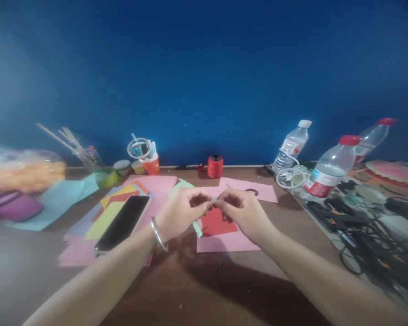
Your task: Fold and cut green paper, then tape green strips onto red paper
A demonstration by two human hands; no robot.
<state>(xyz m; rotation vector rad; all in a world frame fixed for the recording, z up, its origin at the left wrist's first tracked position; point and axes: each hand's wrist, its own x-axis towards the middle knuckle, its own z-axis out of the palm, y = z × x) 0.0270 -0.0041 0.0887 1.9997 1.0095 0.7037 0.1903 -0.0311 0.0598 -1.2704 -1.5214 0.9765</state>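
Observation:
Both hands meet over the middle of the table, fingertips pinched close together. Between them sits a small pale green piece (214,199), seemingly paper, too small to make out fully. My left hand (183,209), with a silver bangle at the wrist, grips it from one side; my right hand (244,212) pinches it from the other. Beneath them a red paper square (217,224) lies on a pink sheet (224,244). A light green paper strip (197,229) shows under my left hand, partly hidden by it.
To the left a phone (124,222) rests on stacked coloured paper (78,246). Scissors (251,192) lie on another pink sheet at the back. A red spool (215,167) and an orange cup of pens (151,165) stand near the wall. Bottles (331,170) and tangled cables (363,244) crowd the right.

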